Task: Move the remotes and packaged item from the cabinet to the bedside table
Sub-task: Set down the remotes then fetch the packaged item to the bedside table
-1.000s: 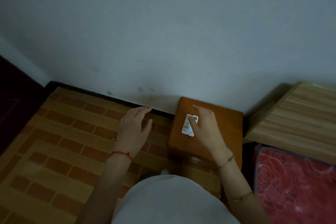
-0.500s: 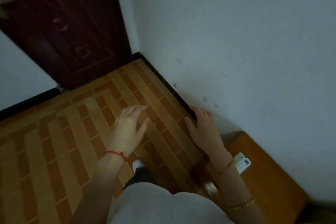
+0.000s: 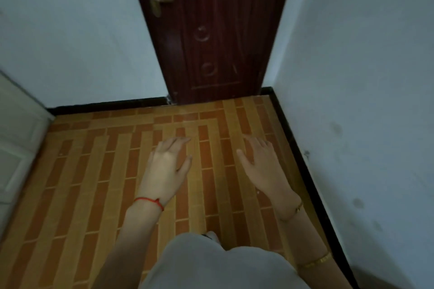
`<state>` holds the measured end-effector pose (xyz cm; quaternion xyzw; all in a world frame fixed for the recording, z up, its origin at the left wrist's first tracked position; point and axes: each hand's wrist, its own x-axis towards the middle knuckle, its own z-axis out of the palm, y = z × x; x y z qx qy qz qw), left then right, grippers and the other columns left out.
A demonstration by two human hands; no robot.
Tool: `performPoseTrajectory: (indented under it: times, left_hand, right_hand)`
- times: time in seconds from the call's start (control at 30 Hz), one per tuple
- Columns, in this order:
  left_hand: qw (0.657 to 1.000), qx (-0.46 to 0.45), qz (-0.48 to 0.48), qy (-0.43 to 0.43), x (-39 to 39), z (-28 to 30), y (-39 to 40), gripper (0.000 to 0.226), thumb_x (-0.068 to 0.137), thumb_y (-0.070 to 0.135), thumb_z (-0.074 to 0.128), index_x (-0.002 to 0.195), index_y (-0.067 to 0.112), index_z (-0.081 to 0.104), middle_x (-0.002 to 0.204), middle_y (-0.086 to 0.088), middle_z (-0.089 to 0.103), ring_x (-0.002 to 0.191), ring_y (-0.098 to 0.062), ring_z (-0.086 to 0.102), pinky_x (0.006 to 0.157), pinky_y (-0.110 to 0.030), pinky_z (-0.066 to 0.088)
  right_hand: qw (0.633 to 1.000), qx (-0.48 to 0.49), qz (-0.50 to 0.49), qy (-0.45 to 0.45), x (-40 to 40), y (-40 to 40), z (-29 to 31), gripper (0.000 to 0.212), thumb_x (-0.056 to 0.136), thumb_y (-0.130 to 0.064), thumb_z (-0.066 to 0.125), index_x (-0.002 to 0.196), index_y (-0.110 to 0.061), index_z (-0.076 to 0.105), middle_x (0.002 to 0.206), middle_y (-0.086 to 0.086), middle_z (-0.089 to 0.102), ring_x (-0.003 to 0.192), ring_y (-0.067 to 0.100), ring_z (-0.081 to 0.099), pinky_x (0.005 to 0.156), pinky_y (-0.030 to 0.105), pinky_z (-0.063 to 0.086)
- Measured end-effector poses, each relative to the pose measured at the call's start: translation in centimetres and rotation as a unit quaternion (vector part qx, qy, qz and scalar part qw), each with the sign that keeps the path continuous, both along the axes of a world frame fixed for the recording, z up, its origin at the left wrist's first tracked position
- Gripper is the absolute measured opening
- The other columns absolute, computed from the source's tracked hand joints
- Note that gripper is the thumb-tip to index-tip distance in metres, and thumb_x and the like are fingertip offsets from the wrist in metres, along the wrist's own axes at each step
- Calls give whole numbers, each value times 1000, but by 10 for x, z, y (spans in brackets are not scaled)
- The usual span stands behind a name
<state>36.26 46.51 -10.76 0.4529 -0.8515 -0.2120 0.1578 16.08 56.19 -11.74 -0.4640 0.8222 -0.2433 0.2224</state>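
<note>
My left hand (image 3: pixel 168 166) hangs palm down over the tiled floor, fingers loosely apart and holding nothing; a red thread circles its wrist. My right hand (image 3: pixel 263 166) is level with it to the right, also palm down, fingers spread and empty, with a gold bracelet on the wrist. No remote, packaged item, cabinet or bedside table is in view.
A dark red door (image 3: pixel 211 30) with a brass handle (image 3: pixel 156 0) stands shut straight ahead. A white wall (image 3: pixel 364 101) with a black skirting runs along the right. A pale panel (image 3: pixel 16 138) is at the left edge. Orange brick-pattern floor tiles (image 3: pixel 94 171) spread below.
My view has swung left, away from the small wooden table with the white remotes, to face the door. My right hand left the remotes on that table; both hands now hover empty.
</note>
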Motion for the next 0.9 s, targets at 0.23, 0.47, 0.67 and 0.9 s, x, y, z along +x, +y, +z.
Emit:
performPoseTrajectory:
  times: [0.23,0.47,0.67,0.9]
  left_hand:
    - [994,-13,112,9,44,8,-65,41,92,23,61,133,19,57,129,-5,60,122,-25,53,100,-46,47]
    - [974,-22,224,4,77,-1,-115,39,92,22,61,131,16,58,127,-6,61,120,-26,55,98,-45,48]
    - [957,-31,288,7,80,-1,-191,40,94,29,58,133,19,56,129,-4,60,122,-22,54,102,-38,46]
    - [924,-56,378,19,82,20,-293,38,94,28,59,131,22,56,126,-2,62,120,-22,55,99,-34,44]
  right_hand:
    - [992,-30,122,10,26,-107,10,52,99,-43,41,148,-25,33,151,-2,38,143,17,26,118,39,27]
    - [972,-52,227,8,47,-202,0,50,99,-39,44,146,-22,37,148,-2,42,142,15,28,116,33,26]
    - [956,-64,285,-6,52,-311,-5,48,99,-39,46,144,-22,40,146,-3,45,141,17,30,117,36,29]
    - [922,-98,375,-7,63,-463,19,47,99,-36,47,142,-18,43,142,-1,49,137,15,34,113,38,35]
